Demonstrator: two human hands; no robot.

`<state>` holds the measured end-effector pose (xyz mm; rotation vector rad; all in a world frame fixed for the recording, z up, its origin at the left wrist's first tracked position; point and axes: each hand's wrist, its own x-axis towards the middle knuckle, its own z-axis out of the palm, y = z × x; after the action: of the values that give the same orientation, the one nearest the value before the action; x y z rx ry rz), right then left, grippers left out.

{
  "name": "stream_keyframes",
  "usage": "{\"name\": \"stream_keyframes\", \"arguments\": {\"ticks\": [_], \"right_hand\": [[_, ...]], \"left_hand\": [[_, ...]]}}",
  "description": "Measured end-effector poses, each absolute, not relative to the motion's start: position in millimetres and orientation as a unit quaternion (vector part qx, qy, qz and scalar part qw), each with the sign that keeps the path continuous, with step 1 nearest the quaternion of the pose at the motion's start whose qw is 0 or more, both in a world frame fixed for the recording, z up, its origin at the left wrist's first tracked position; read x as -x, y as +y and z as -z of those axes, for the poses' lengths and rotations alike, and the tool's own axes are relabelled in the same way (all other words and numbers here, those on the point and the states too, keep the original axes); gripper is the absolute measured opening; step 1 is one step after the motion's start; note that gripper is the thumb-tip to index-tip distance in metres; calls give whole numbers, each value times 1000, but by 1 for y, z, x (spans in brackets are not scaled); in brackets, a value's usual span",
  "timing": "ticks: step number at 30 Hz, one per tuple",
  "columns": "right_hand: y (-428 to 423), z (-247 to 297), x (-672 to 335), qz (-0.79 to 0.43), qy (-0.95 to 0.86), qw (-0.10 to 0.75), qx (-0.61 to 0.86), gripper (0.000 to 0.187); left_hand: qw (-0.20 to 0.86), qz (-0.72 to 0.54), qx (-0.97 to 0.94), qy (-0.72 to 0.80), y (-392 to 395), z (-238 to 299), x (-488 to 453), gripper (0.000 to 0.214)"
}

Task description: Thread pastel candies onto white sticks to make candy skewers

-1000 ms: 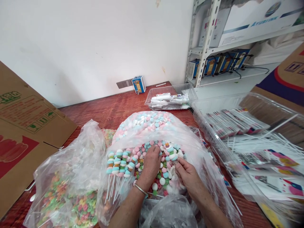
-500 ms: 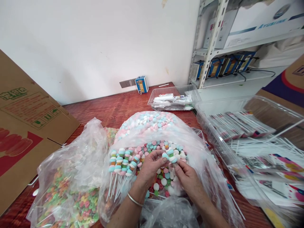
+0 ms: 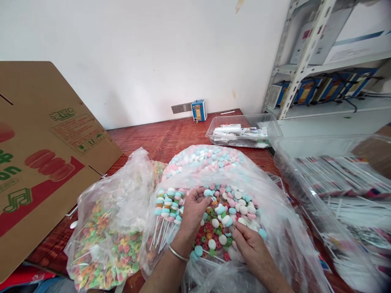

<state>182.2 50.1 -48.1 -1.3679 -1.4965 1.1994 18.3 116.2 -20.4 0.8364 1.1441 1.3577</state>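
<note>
My left hand [image 3: 194,209] pinches a blue-and-white marshmallow [image 3: 208,193] between thumb and fingers. Close beside it, my right hand [image 3: 249,243] grips a candy skewer [image 3: 224,215] from below, with blue-and-white marshmallows and a green gummy on it; its stick is mostly hidden. Just above the skewer shows a small orange gummy piece [image 3: 214,202]. Both hands are over an opened clear bag [image 3: 275,228] of loose marshmallows [image 3: 242,203] and ring-shaped gummies [image 3: 209,235]. Left of my left hand lie several filled candy skewers [image 3: 166,207], white sticks towards me.
A clear bag of coloured gummy rings [image 3: 104,244] lies left, beside a large cardboard box [image 3: 58,162]. To the right stands a clear bin [image 3: 287,191] of sticks and printed packets. Behind are a clear tray [image 3: 244,140], a small blue device [image 3: 198,110] and a metal shelf [image 3: 305,69].
The view has swung left, so everything sits further right. My left hand has drawn apart from the skewer and now pinches a marshmallow; my right hand still grips the skewer.
</note>
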Motion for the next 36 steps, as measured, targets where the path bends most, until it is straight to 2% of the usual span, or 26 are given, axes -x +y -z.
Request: {"name": "stream_keyframes", "arguments": {"ticks": [14, 21, 30, 36], "right_hand": [[48, 57, -177, -592, -487, 386, 514, 34], [46, 52, -171, -665, -421, 377, 489, 36], [45, 55, -168, -677, -414, 376, 478, 40], [44, 58, -166, -672, -411, 387, 481, 42]], "left_hand": [[485, -529, -440, 540, 114, 32, -18, 28], [492, -539, -431, 531, 113, 32, -23, 23], [492, -519, -468, 520, 114, 38, -21, 21], [456, -489, -531, 520, 109, 34, -22, 16]]}}
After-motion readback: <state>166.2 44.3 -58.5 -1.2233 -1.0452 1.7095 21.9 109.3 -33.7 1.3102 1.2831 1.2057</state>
